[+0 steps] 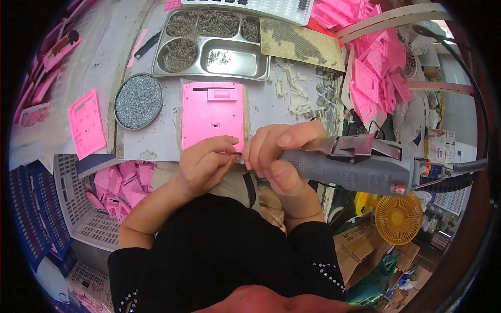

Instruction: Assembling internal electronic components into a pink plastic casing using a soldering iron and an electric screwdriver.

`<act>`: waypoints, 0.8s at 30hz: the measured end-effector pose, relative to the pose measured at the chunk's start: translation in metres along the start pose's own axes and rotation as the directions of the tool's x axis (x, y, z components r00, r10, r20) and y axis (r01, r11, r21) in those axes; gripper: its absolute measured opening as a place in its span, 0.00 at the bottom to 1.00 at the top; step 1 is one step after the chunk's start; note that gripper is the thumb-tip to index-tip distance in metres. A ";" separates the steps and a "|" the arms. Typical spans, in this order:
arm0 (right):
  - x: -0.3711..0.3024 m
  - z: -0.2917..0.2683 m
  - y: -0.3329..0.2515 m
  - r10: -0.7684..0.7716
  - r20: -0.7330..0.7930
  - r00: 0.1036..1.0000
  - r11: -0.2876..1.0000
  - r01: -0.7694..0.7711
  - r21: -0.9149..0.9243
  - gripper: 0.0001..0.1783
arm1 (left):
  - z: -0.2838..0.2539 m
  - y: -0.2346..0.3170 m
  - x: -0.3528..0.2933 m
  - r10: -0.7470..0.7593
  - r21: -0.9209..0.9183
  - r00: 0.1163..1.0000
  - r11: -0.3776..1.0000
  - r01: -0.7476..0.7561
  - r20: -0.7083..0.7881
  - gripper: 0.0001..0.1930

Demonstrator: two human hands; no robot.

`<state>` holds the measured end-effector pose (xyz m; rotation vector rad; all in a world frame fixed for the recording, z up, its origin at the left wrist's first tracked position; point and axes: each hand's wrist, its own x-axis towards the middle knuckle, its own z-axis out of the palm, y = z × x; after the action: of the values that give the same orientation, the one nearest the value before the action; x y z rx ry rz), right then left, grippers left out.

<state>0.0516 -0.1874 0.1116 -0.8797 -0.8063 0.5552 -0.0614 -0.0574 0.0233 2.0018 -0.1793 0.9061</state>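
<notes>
My right hand is wrapped round a grey electric screwdriver, which lies nearly level and points left. By its tip, at the near edge of a pink plastic panel, the fingers of my left hand are pinched together. Whatever they hold is too small and hidden to name. The panel lies flat in front of me, with a raised rectangular part near its far edge and a small opening lower down. To its left stands a round dish of small silvery screws.
Beyond the panel sits a metal tray with small metal parts in its compartments, beside a tan board. White and grey small parts lie to the right. Pink panels pile at far right; another pink panel lies left. A crate holds more.
</notes>
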 end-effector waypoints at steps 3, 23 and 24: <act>-0.007 -0.009 0.005 0.005 -0.001 1.000 1.000 -0.005 -0.016 0.18 | -0.011 -0.006 0.005 -0.041 0.088 0.994 0.996 0.033 0.097 0.10; -0.035 -0.037 0.063 -0.076 0.225 0.971 0.894 0.166 -0.415 0.10 | -0.024 -0.058 -0.005 -0.192 0.287 0.968 0.948 0.139 0.164 0.06; -0.031 -0.040 0.060 -0.009 0.239 0.971 0.930 0.096 -0.355 0.10 | -0.024 -0.058 -0.006 -0.194 0.289 0.968 0.947 0.143 0.158 0.06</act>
<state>0.0595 -0.1953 0.0341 -1.1425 -1.1703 0.4732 -0.0519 -0.0061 -0.0123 2.3220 0.0188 0.6624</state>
